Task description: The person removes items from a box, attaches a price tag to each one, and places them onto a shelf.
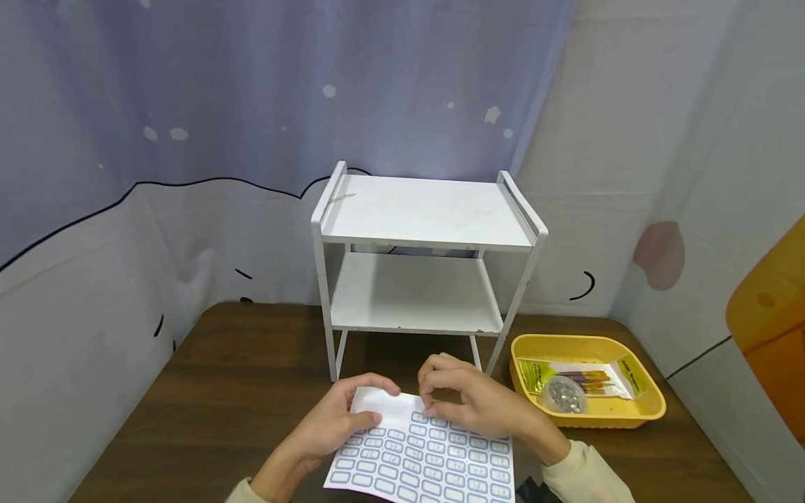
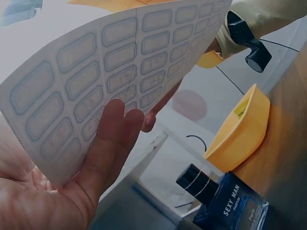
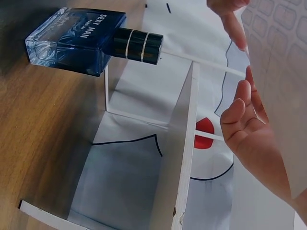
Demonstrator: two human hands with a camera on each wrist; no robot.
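A white sheet of blue-bordered labels [image 1: 434, 461] is held up over the table, its upper left part bare of labels. My left hand [image 1: 339, 419] grips the sheet by its left edge, thumb on the printed face and fingers behind, as the left wrist view shows. At the top row, my right hand [image 1: 462, 395] has its thumb and index finger pinched at the corner of a label [image 1: 419, 417]; its fingertips partly cover the spot. A dark blue perfume bottle [image 3: 76, 40] stands on the table behind the sheet, which hides it in the head view.
A white two-tier shelf [image 1: 415, 293] stands at the back of the brown wooden table [image 1: 189, 419]. To the right sits a yellow basket [image 1: 604, 423] holding a packet [image 1: 594, 377] and a small clear round container [image 1: 564, 395]. Printed cloth [image 1: 251, 91] hangs behind and on the sides.
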